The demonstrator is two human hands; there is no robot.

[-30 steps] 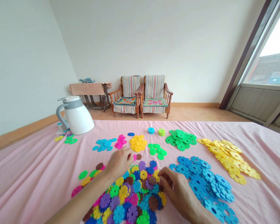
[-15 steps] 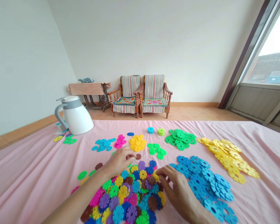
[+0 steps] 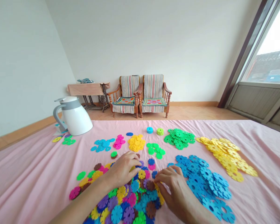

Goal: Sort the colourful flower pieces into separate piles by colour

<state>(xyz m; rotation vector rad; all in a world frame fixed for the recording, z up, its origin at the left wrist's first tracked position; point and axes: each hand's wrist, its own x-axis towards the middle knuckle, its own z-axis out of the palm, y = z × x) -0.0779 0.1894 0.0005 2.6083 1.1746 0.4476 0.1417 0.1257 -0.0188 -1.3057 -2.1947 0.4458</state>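
A heap of mixed-colour plastic snowflake discs point(image 3: 117, 214) lies on the pink cloth in front of me. My left hand point(image 3: 124, 168) is over the heap's far side, its fingers bent and close together. A bit of yellow shows beneath its thumb, but what the fingers hold is hidden. On the heap's right edge, my right hand point(image 3: 174, 188) has its thumb and fingers pinched at a yellow snowflake disc point(image 3: 159, 193). Just right of that hand spreads a pile of large blue discs point(image 3: 196, 174).
Sorted piles lie farther back: green discs point(image 3: 179, 138), yellow discs point(image 3: 226, 155), small orange-yellow discs point(image 3: 136, 143), small green discs point(image 3: 156, 150), light-blue discs point(image 3: 103, 145) and pink discs point(image 3: 119, 142). A blue stack point(image 3: 149, 130) stands by a lime stack point(image 3: 160, 132). A white jug point(image 3: 78, 119) stands left.
My left hand has moved nearer and to the right, over the heap, uncovering a green disc behind it. My right hand has shifted slightly, and the yellow disc at its fingertips has moved nearer me.
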